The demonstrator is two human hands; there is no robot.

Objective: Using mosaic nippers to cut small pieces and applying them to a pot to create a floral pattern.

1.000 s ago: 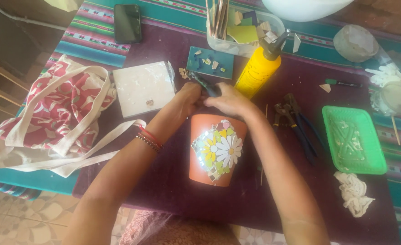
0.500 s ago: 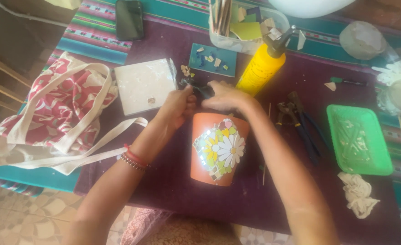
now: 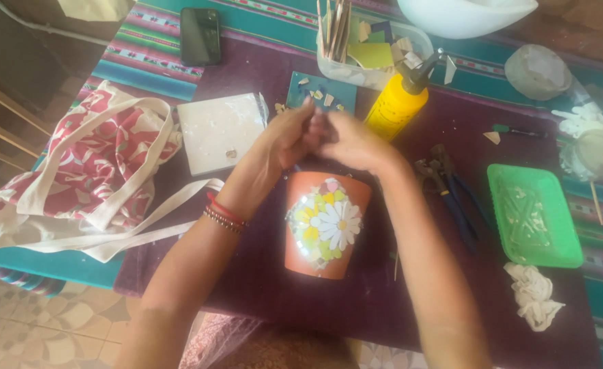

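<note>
A red-and-white floral cloth tote bag (image 3: 76,184) lies at the tabletop's left edge, a white square tile (image 3: 219,132) just beside it. A black phone (image 3: 200,35) rests near the far edge. A green plastic tray (image 3: 532,215) sits toward the right edge, blue-handled pliers (image 3: 452,191) beside it.

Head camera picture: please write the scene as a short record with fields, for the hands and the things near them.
left hand: meets right hand above the pot, fingers together
right hand: fingertips against left hand; anything held is hidden
pot: orange, lying on the purple cloth, daisy mosaic facing up
bottle: yellow, upright behind the hands
pliers: blue handles, right of pot
tray: green, far right
bag: red and white, left
</note>
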